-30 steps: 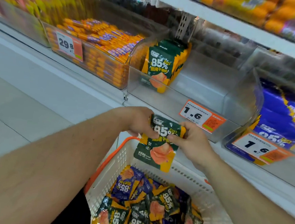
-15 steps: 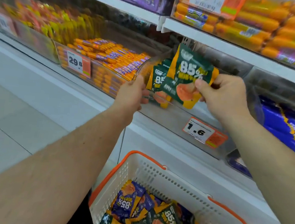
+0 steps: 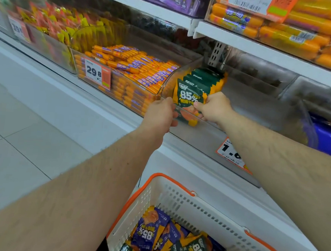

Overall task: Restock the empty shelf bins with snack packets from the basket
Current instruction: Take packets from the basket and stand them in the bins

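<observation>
Right hand grip: the right hand [image 3: 214, 107] has its fingers curled around the right edge of the front green packet [image 3: 189, 99], with the thumb on its face, so it is holding the packet.
Left hand grip: the left hand [image 3: 160, 116] is at the front wall of the clear bin [image 3: 260, 117], just left of the packets; its fingertips seem to curl over the rim (I cannot tell if they really clamp it or only rest there).
Packet position: the packet stands upright inside the bin, at the front of the green row [image 3: 206, 77], against the left wall.
What changed: half a second ago the right hand held this packet up in the air above the bin, and one second ago both hands held it over the basket; now it is down inside the bin and touches the row.
Meaning for task: I judge this packet almost placed; only the letting go is left, then a new reach to the basket.
Bin state: most of the bin, to the right of the row, has no packets yet.
Basket: the white basket [image 3: 204, 205] with orange rim is below, with many green and purple packets inside.
Shelf: white shelves; the orange sausage bin [image 3: 130, 77] is on the left, a purple stock bin [image 3: 330, 136] on the right, and the orange price tag [image 3: 230, 153] is on the front of the clear bin.
Room: pale tiled floor [image 3: 21, 133] on the left.
</observation>
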Motion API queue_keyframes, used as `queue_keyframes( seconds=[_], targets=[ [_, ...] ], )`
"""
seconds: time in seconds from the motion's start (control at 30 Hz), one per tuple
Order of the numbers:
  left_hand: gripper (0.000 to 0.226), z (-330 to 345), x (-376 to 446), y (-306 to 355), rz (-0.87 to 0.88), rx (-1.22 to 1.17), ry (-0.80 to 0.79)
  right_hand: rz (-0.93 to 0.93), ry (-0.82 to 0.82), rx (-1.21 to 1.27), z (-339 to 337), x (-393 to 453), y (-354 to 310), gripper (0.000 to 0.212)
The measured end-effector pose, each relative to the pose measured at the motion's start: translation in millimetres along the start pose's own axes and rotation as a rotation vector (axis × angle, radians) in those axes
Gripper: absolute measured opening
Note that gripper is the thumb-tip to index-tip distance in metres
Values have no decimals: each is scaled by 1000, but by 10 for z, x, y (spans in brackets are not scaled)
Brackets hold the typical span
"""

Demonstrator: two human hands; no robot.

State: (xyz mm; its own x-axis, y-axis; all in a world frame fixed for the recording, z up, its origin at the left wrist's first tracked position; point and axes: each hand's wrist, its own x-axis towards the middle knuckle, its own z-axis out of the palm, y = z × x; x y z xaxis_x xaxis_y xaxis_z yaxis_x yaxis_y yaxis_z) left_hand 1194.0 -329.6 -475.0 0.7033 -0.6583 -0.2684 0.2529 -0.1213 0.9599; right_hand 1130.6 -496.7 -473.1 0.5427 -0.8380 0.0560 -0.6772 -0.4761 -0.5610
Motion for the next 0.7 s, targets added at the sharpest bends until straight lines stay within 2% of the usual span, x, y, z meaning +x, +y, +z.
queue_keyframes(
  seconds=[0.33,0.43,0.53,0.63,0.7],
  targets=[
    [17,84,-36,-50,-18,99,-105,180,-27,79,-96,-26,102,41],
    [17,90,-60,-84,9,251,-169,135,68,-17,-208,-183,76,40],
    [13,97,-73,-156,43,411,-243,-28,289,-104,-264,-481,45,31],
    [20,147,-118,-291,73,635,-374,-419,597,-34,-162,-841,103,19],
    [22,201,-167,-413,121,795,-513,-627,671,10,-13,-1051,207,17]
  ],
)
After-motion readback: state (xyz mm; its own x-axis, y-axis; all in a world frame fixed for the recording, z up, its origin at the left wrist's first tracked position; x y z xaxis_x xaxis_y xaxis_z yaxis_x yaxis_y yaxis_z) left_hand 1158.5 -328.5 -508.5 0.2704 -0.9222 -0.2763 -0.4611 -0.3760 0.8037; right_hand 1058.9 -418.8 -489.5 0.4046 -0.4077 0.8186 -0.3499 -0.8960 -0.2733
